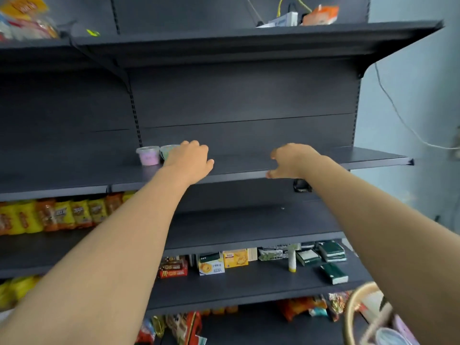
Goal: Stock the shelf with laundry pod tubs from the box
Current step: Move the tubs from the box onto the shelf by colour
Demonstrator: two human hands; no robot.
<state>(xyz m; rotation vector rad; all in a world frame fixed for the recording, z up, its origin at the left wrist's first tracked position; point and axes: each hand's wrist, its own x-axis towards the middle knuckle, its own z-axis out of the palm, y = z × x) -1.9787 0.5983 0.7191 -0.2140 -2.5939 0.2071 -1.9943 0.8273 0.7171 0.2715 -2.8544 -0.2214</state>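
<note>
Your two laundry pod tubs stand upright on the dark grey shelf (249, 165), lids up, their axes vertical, set side by side near the back panel at the left of this bay. The pink tub (148, 156) shows whole; the green tub (166, 151) just beside it is half covered by your left hand (190, 160). You see only the back of that hand, and its fingers are hidden, so you cannot tell whether it grasps the green tub or only rests against it. Your right hand (292, 160) is well apart from both tubs at the shelf's front edge, fingers loosely bent downward and holding nothing. At the lower right a round tan-rimmed basket (348, 312) is cut off by the frame and blurred, so its contents are hard to make out. Yellow and orange snack bags (62, 215) fill the level below at left, small cartons (235, 258) sit lower still, and a pale blue wall (410, 95) with a hanging cable (398, 113) runs along the right.
</note>
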